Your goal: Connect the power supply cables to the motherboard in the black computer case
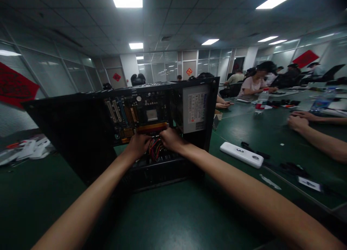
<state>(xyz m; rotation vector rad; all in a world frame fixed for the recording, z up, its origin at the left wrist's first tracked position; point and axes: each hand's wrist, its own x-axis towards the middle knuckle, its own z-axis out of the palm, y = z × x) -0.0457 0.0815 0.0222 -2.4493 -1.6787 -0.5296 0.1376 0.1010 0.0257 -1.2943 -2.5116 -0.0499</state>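
A black computer case (173,169) stands open-sided in front of me on the green table. Inside it is a motherboard (159,104) with a square silver processor (151,115) and orange-yellow memory slots (152,128). Both my hands reach into the case just below those slots. My left hand (137,145) is at their left end, fingers curled in. At the right end is my right hand (172,138), also with bent fingers. What the fingertips pinch is too dark and small to make out. Red, yellow and black cables (155,149) hang between the hands. A silver power supply (194,109) sits at upper right.
Right of the case lie a white power bank (241,154) marked 3, black cables (294,169) and a white label (309,184). Water bottles (261,101) stand farther back. Another person's hands (299,120) rest at the right. White items (32,148) lie at left.
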